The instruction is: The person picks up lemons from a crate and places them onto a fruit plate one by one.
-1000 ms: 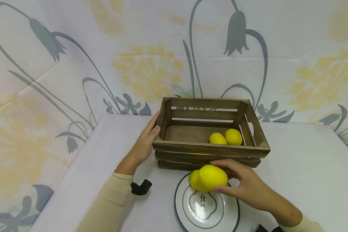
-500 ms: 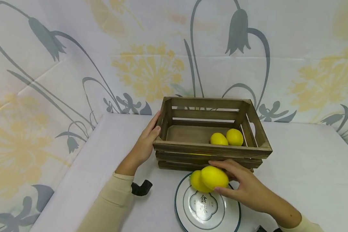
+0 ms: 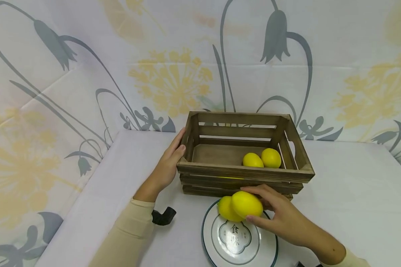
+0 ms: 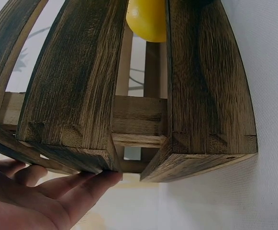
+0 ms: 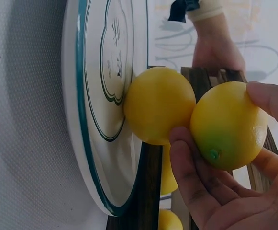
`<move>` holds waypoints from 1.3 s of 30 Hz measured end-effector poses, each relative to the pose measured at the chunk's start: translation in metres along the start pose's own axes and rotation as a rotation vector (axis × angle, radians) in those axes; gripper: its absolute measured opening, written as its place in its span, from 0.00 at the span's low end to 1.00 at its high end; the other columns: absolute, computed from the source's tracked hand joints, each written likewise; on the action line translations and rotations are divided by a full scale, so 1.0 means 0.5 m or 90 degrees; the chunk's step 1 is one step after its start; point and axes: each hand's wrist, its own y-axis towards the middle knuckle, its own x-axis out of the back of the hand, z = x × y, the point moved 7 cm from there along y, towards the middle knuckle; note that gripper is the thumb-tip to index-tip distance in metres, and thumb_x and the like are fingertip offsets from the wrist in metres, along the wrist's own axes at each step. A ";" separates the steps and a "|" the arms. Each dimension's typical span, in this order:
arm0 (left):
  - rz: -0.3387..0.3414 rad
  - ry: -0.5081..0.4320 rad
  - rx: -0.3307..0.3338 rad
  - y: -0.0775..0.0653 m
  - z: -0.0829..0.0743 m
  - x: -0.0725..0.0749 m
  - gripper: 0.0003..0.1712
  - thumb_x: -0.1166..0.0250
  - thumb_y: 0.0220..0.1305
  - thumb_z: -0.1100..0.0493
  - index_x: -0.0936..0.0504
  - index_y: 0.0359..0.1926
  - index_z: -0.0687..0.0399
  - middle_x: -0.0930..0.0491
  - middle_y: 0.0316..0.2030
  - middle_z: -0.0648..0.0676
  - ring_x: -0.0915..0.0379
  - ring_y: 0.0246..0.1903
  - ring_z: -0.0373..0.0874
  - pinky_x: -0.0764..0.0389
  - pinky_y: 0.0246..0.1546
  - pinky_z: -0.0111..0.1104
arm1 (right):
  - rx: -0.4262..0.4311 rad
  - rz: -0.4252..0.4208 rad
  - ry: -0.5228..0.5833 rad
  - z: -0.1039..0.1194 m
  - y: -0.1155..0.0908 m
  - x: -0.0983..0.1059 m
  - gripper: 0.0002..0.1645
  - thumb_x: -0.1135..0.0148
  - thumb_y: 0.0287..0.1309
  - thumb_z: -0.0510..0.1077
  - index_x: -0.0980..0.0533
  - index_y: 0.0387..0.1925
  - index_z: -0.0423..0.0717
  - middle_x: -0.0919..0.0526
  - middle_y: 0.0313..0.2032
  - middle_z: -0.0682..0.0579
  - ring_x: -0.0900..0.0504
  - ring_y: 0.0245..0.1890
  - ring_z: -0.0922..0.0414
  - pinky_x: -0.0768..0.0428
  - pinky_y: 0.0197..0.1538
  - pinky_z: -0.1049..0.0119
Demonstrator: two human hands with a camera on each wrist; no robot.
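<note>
My right hand (image 3: 282, 217) holds a yellow lemon (image 3: 248, 204) between thumb and fingers, over the back part of a white plate (image 3: 208, 243) with a dark blue-green rim. Directly beside it, a second lemon (image 3: 225, 208) rests on that plate; the two overlap in the head view and look side by side in the right wrist view (image 5: 159, 105). My left hand (image 3: 165, 167) lies against the left end of a brown slatted wooden crate (image 3: 217, 168), fingers extended along the wood (image 4: 76, 191). Inside the crate, toward the right, sit two lemons (image 3: 252, 160).
Behind the table hangs a white cloth (image 3: 187, 29) with grey and yellow flowers. The crate stands just behind the plate, on a white tabletop (image 3: 347, 196). A black curved piece (image 3: 164, 216) shows beside the left forearm. Yellow shows through the crate's front slats.
</note>
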 end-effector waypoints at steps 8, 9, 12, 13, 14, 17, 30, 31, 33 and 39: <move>-0.004 0.011 -0.003 0.000 -0.001 0.000 0.32 0.63 0.81 0.49 0.58 0.81 0.40 0.60 0.80 0.46 0.70 0.80 0.45 0.63 0.77 0.56 | -0.046 0.037 0.020 -0.012 -0.001 -0.002 0.35 0.31 0.60 0.56 0.33 0.64 0.53 0.21 0.59 0.51 0.18 0.46 0.64 0.17 0.49 0.70; -0.003 0.011 -0.003 0.000 0.000 -0.001 0.32 0.63 0.81 0.50 0.58 0.81 0.40 0.61 0.80 0.47 0.71 0.80 0.45 0.63 0.77 0.56 | -0.055 0.046 0.024 -0.015 -0.002 -0.003 0.35 0.31 0.61 0.56 0.34 0.64 0.52 0.21 0.58 0.50 0.18 0.45 0.64 0.16 0.47 0.70; -0.002 0.006 -0.001 0.000 0.000 -0.001 0.32 0.63 0.81 0.49 0.58 0.81 0.38 0.60 0.80 0.46 0.71 0.79 0.45 0.63 0.77 0.56 | -0.079 0.072 0.030 -0.024 -0.004 -0.006 0.35 0.32 0.61 0.56 0.35 0.63 0.51 0.21 0.58 0.48 0.17 0.43 0.64 0.17 0.44 0.70; -0.001 0.004 -0.001 0.000 0.000 -0.001 0.32 0.63 0.81 0.49 0.58 0.81 0.38 0.60 0.80 0.45 0.71 0.79 0.45 0.63 0.77 0.56 | -0.084 0.078 0.031 -0.026 -0.005 -0.007 0.35 0.32 0.61 0.56 0.35 0.63 0.51 0.21 0.58 0.47 0.18 0.42 0.64 0.17 0.43 0.69; -0.002 0.004 -0.001 0.001 -0.001 0.000 0.32 0.63 0.81 0.49 0.58 0.81 0.38 0.60 0.80 0.44 0.71 0.79 0.44 0.63 0.77 0.55 | -0.087 0.081 0.030 -0.028 -0.005 -0.008 0.34 0.32 0.61 0.56 0.35 0.63 0.51 0.21 0.57 0.47 0.18 0.41 0.64 0.17 0.41 0.69; -0.005 0.006 -0.004 0.003 0.000 0.001 0.32 0.63 0.81 0.49 0.57 0.81 0.38 0.60 0.80 0.44 0.70 0.79 0.44 0.63 0.77 0.54 | -0.088 0.086 0.016 -0.032 -0.004 -0.010 0.34 0.31 0.61 0.57 0.34 0.62 0.51 0.20 0.52 0.47 0.20 0.35 0.64 0.19 0.35 0.69; -0.011 0.018 0.005 -0.001 0.000 0.003 0.33 0.62 0.81 0.47 0.57 0.81 0.38 0.59 0.79 0.41 0.69 0.79 0.42 0.62 0.78 0.53 | -0.086 0.099 -0.048 -0.045 0.000 -0.022 0.35 0.31 0.59 0.61 0.32 0.61 0.52 0.21 0.36 0.56 0.26 0.26 0.65 0.23 0.27 0.70; -0.011 0.018 0.004 0.000 -0.001 0.003 0.33 0.62 0.81 0.48 0.57 0.81 0.38 0.59 0.79 0.41 0.69 0.79 0.42 0.62 0.78 0.53 | -0.084 0.099 -0.051 -0.045 0.000 -0.023 0.35 0.31 0.58 0.61 0.32 0.60 0.52 0.21 0.36 0.56 0.26 0.26 0.65 0.23 0.27 0.70; -0.010 0.017 0.002 0.001 0.000 0.003 0.32 0.62 0.81 0.48 0.57 0.81 0.38 0.59 0.80 0.42 0.69 0.79 0.42 0.62 0.78 0.54 | -0.083 0.100 -0.056 -0.046 0.001 -0.025 0.35 0.31 0.58 0.61 0.31 0.60 0.52 0.20 0.38 0.56 0.26 0.26 0.65 0.23 0.28 0.70; -0.005 0.011 0.000 0.004 0.006 0.001 0.32 0.63 0.81 0.49 0.57 0.81 0.40 0.60 0.80 0.44 0.70 0.79 0.43 0.62 0.77 0.55 | -0.084 0.094 -0.062 -0.048 0.002 -0.027 0.35 0.30 0.57 0.61 0.31 0.60 0.52 0.19 0.44 0.52 0.26 0.28 0.65 0.22 0.31 0.71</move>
